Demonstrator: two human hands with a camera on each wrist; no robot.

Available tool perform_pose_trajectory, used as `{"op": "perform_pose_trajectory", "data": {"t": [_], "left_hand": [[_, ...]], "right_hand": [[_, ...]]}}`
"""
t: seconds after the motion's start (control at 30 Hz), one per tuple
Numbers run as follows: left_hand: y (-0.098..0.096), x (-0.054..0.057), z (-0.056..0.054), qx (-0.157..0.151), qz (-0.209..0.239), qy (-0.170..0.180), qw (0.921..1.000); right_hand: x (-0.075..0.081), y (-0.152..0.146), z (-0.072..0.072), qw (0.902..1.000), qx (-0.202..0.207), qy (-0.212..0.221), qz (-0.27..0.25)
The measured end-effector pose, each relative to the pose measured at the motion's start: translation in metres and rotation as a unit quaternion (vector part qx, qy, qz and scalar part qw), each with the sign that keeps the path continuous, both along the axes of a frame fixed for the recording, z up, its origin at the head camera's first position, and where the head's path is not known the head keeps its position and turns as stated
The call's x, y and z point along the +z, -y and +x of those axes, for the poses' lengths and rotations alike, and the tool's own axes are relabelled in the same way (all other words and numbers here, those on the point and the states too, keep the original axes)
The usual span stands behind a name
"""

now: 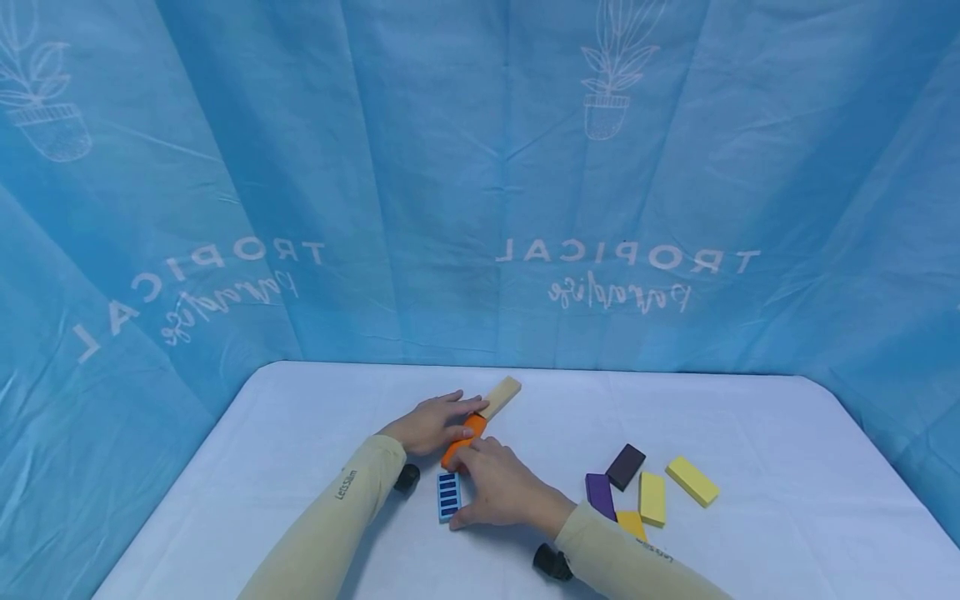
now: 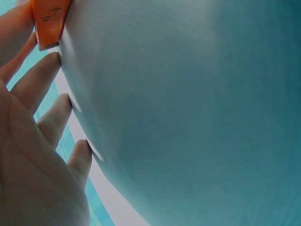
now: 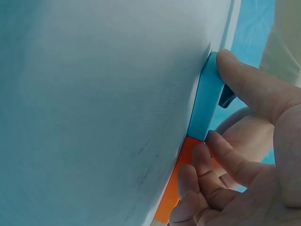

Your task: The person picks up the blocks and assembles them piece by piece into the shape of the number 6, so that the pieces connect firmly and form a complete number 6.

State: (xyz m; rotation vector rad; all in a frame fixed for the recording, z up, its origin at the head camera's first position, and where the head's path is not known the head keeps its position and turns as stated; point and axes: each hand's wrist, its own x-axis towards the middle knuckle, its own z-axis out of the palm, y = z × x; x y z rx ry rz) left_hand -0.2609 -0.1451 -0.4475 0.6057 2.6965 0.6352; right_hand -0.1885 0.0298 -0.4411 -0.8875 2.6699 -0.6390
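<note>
On the white table, a light blue block point(image 1: 448, 497) with dark rectangles on top lies at the near end of a slanting row. An orange block point(image 1: 468, 440) comes after it, then a pale wooden block point(image 1: 501, 397). My right hand point(image 1: 501, 487) pinches the blue block lengthwise, thumb at its near end and index finger at its far end. In the right wrist view the blue block point(image 3: 206, 96) meets the orange block point(image 3: 181, 181) end to end. My left hand point(image 1: 433, 423) holds the orange block between thumb and index finger, its other fingertips point(image 2: 59, 108) resting on the table.
To the right lie a dark brown block point(image 1: 626, 467), a purple block point(image 1: 600, 496), an orange-yellow block point(image 1: 632, 525) partly behind the right sleeve, and two yellow blocks point(image 1: 652, 498). A blue printed curtain point(image 1: 480, 183) hangs behind the table's far edge.
</note>
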Motion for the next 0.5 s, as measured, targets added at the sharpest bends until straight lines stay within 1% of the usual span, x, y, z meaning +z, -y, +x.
{"op": "perform_pose_trajectory", "data": {"t": [0.27,0.5], "left_hand": [[0.001,0.0,0.0,-0.001,0.001,0.002,1.0],[0.0,0.0,0.0,0.004,0.003,0.005,1.0]], "right_hand": [[0.004,-0.005,0.001,0.9998,0.009,-0.009,-0.014],[0.015,-0.021,0.007,0.9983,0.001,0.007,-0.058]]}}
